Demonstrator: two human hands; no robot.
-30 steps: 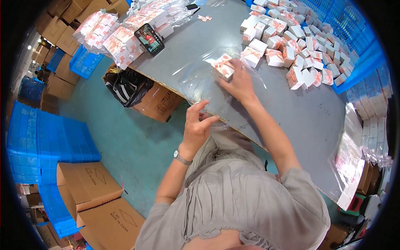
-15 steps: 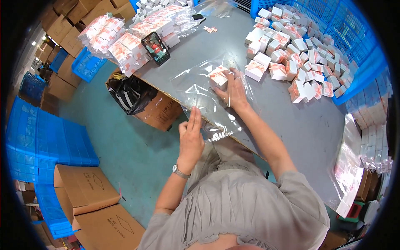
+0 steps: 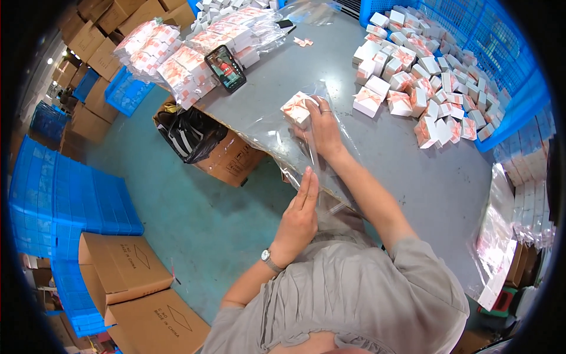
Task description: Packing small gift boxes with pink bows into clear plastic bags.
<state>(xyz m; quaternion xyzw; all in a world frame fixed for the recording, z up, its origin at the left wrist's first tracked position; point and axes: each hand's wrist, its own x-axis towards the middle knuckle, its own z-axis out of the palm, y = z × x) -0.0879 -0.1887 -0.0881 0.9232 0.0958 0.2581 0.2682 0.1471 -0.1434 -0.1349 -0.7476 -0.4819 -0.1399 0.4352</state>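
Observation:
My right hand grips a small white gift box with a pink bow, just above the near edge of the grey table. A clear plastic bag spreads around that box and hangs over the edge; whether the box is inside it or on top I cannot tell. My left hand is at the bag's near end, two fingers straight and pressed together against the film, the others curled. Its thumb is largely hidden. To the right of my right hand, many similar boxes lie in a loose heap.
A phone stands against bagged stacks of boxes at the far left. A blue crate lies tipped behind the heap. Below the table edge is a carton with a black bag. Cartons and blue crates stand left.
My left hand has moved right and closer to my right hand. The box has shifted slightly left, and the bag, spread wide before, is now gathered narrower.

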